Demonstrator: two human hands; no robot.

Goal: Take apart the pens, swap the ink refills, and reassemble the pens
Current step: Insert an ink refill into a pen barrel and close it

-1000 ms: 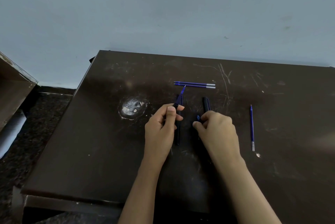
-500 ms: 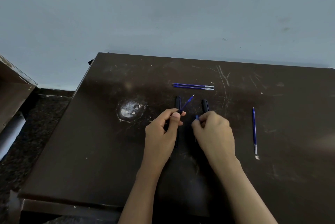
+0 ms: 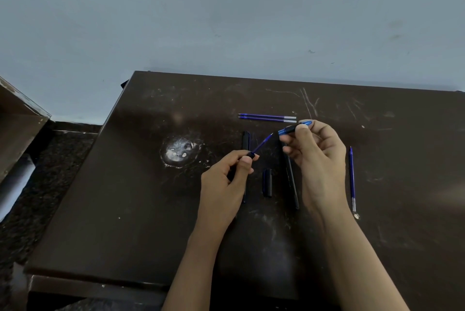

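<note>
Tabletop [image 3: 141,210] is dark and scuffed, so black parts are hard to see against it. The left hand [image 3: 224,185] pinches a pen body [image 3: 249,154] and the right hand [image 3: 319,159] pinches a blue tip [image 3: 293,129]. Either wrist could nudge the spare barrel [image 3: 292,185] and cap [image 3: 267,182] lying just beside them. The refill [image 3: 261,145] poking from the pen body may slide out if tilted and get confused with the loose refills [image 3: 266,117] nearby. The tip, being smallest, could drop and roll.

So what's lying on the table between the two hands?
In the head view, a short black plastic pen cap and a long black pen barrel lie between the left hand and the right hand.
</note>
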